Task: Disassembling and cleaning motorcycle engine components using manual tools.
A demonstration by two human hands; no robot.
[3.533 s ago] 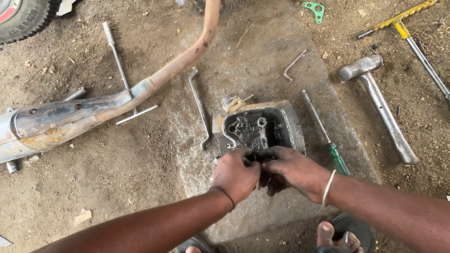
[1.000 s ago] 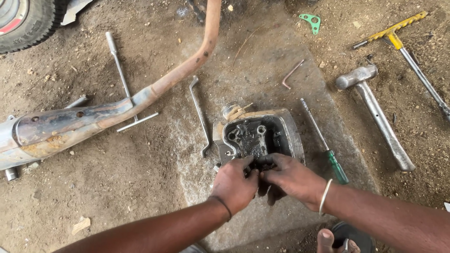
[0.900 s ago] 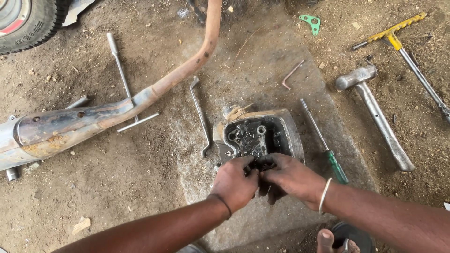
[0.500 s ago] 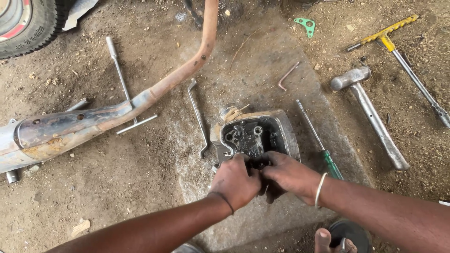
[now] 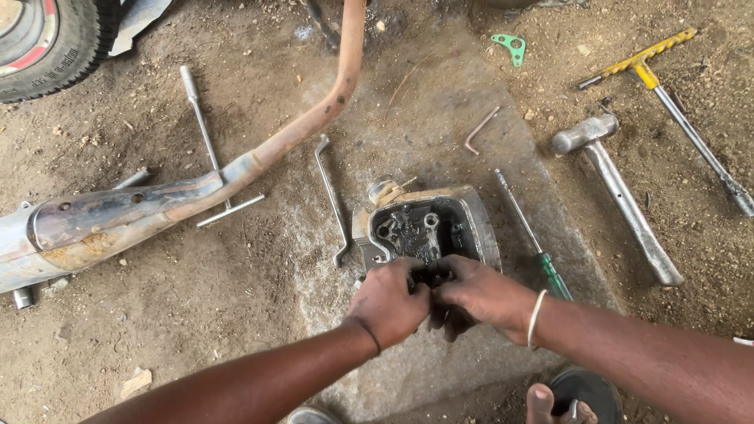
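Tools lie around me on the dirt floor: one hammer point(image 5: 620, 196), one yellow T-wrench point(image 5: 667, 102), one green screwdriver point(image 5: 534, 239), one bent spanner point(image 5: 331, 200). One rusty exhaust pipe point(image 5: 196, 196) runs past a tyre point(image 5: 47, 43). The engine cover point(image 5: 428, 228), grey outside and black and greasy inside, sits on the concrete slab point(image 5: 440, 126). My left hand point(image 5: 389, 302) and right hand point(image 5: 483, 297) both clench small dark parts at its near edge; I cannot tell what they are.

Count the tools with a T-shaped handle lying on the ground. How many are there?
2. One grey T-handle wrench lies left of the engine part, crossing the rusty exhaust pipe. One yellow-handled T-wrench lies at the far right, beside the hammer. More could lie outside the picture.
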